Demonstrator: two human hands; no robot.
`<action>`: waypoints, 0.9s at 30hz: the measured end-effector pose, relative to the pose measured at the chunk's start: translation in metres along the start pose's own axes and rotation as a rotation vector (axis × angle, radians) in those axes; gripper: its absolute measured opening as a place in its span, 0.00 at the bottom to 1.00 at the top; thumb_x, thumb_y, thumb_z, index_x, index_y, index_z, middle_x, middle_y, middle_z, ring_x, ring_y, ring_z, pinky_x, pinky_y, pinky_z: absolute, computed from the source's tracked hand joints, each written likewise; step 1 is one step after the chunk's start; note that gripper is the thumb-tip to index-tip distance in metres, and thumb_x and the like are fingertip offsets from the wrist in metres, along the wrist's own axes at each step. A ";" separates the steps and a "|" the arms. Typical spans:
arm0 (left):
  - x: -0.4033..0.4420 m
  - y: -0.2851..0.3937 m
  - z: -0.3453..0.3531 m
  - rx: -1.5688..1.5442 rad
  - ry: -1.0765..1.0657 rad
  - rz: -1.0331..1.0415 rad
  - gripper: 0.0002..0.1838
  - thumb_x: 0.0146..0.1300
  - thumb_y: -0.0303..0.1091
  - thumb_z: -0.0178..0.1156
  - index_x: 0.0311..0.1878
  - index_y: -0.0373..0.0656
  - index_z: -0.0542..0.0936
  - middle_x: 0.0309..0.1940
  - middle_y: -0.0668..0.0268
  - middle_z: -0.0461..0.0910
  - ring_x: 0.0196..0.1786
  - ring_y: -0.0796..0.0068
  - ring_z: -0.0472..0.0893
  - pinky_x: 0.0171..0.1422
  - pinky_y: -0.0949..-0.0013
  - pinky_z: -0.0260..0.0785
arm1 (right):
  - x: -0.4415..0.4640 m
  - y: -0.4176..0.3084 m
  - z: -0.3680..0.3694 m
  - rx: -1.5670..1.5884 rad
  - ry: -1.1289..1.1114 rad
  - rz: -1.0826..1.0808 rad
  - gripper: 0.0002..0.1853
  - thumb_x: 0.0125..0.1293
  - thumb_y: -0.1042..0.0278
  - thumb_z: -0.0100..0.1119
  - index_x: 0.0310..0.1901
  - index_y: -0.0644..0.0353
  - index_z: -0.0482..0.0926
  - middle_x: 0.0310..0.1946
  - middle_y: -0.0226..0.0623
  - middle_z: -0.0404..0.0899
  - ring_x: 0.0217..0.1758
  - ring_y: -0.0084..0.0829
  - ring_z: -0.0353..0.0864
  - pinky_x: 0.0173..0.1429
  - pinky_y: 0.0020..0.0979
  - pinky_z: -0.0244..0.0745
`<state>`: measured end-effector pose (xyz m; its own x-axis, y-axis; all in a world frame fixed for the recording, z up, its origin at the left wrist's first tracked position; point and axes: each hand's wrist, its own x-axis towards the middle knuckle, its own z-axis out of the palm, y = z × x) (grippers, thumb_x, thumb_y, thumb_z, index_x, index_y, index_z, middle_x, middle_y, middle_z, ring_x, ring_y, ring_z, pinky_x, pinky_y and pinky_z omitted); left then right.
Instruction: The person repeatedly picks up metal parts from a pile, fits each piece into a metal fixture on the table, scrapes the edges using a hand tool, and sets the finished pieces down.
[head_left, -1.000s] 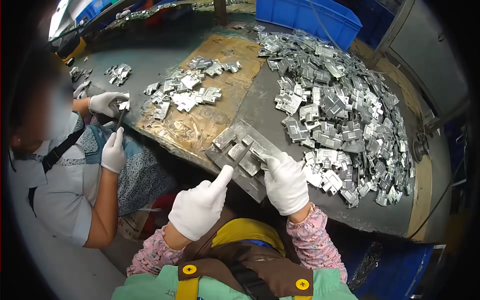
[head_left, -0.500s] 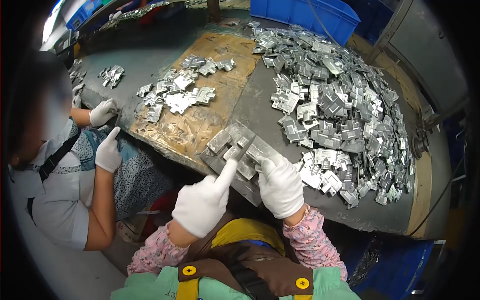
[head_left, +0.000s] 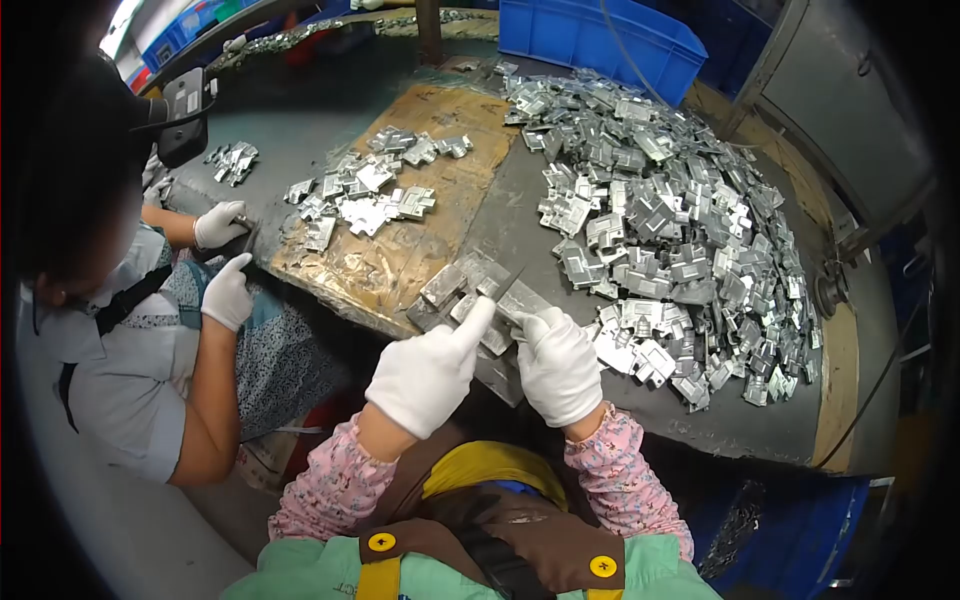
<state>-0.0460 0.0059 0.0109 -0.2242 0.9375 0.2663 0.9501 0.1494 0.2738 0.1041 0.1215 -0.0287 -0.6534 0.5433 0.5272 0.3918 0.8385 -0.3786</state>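
My left hand (head_left: 425,375), in a white glove, is curled with its index finger stretched along a thin, dark, pointed blade (head_left: 509,286); the grip end is hidden in the fist. My right hand (head_left: 560,368), gloved too, pinches a flat grey metal part (head_left: 522,300) at its near end. The blade lies against or close beside this part's left edge; contact is unclear. Beneath both is a stepped metal block (head_left: 440,287) at the table's front edge, partly covered by my left hand.
A large heap of stamped silver metal parts (head_left: 660,220) covers the table's right side. A smaller group (head_left: 375,178) lies on brown sheeting (head_left: 440,125). A blue crate (head_left: 600,45) stands behind. At left, a co-worker's gloved hands (head_left: 228,295) hold a dark tool.
My left hand has moved up and to the right, carrying the blade's tip farther out past the part. The right hand has barely moved. The view has shifted slightly.
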 end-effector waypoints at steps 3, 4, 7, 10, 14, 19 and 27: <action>-0.029 0.000 -0.012 0.045 -0.036 -0.024 0.26 0.69 0.31 0.61 0.71 0.56 0.77 0.22 0.59 0.78 0.24 0.54 0.82 0.29 0.53 0.75 | -0.001 0.003 0.002 0.010 0.037 -0.028 0.07 0.65 0.74 0.61 0.44 0.60 0.83 0.32 0.43 0.77 0.37 0.47 0.80 0.43 0.46 0.77; -0.036 -0.003 -0.010 0.060 -0.041 -0.037 0.27 0.69 0.31 0.61 0.72 0.56 0.77 0.23 0.58 0.78 0.24 0.54 0.82 0.29 0.52 0.75 | -0.001 0.003 0.003 -0.001 0.040 -0.025 0.06 0.66 0.73 0.60 0.43 0.60 0.82 0.32 0.43 0.77 0.37 0.47 0.81 0.42 0.47 0.77; -0.028 -0.008 -0.001 0.030 0.001 -0.056 0.27 0.70 0.32 0.61 0.72 0.57 0.76 0.24 0.58 0.79 0.25 0.53 0.83 0.30 0.52 0.75 | 0.001 -0.003 -0.001 -0.056 -0.013 -0.001 0.06 0.65 0.73 0.60 0.43 0.60 0.82 0.32 0.44 0.78 0.37 0.47 0.81 0.42 0.47 0.76; -0.018 -0.006 -0.010 -0.005 0.012 -0.046 0.26 0.71 0.35 0.60 0.72 0.57 0.75 0.26 0.56 0.82 0.27 0.51 0.84 0.31 0.52 0.76 | 0.001 0.004 0.001 -0.094 -0.032 -0.044 0.16 0.61 0.75 0.63 0.52 0.60 0.82 0.36 0.43 0.79 0.39 0.48 0.81 0.44 0.46 0.76; -0.029 0.005 -0.032 0.015 -0.125 -0.019 0.24 0.72 0.35 0.60 0.71 0.57 0.76 0.27 0.58 0.82 0.28 0.53 0.84 0.32 0.53 0.77 | -0.007 0.006 -0.001 -0.016 0.077 0.065 0.19 0.59 0.73 0.70 0.53 0.60 0.83 0.37 0.42 0.81 0.42 0.48 0.82 0.48 0.46 0.76; -0.030 0.008 -0.039 0.051 -0.158 0.004 0.24 0.71 0.34 0.61 0.70 0.54 0.77 0.27 0.59 0.82 0.28 0.55 0.84 0.33 0.55 0.77 | -0.017 0.015 0.009 0.136 0.169 0.051 0.15 0.55 0.72 0.74 0.45 0.61 0.86 0.37 0.42 0.86 0.44 0.46 0.85 0.51 0.44 0.77; -0.036 0.034 -0.029 0.012 -0.187 -0.004 0.28 0.69 0.33 0.61 0.73 0.54 0.74 0.24 0.59 0.80 0.24 0.53 0.82 0.28 0.54 0.75 | -0.019 0.015 0.010 0.151 0.191 0.038 0.10 0.53 0.72 0.71 0.38 0.61 0.85 0.33 0.41 0.83 0.40 0.48 0.83 0.48 0.47 0.78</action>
<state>-0.0119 -0.0320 0.0378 -0.1847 0.9788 0.0887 0.9521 0.1558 0.2630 0.1156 0.1234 -0.0519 -0.5004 0.5841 0.6390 0.3033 0.8096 -0.5025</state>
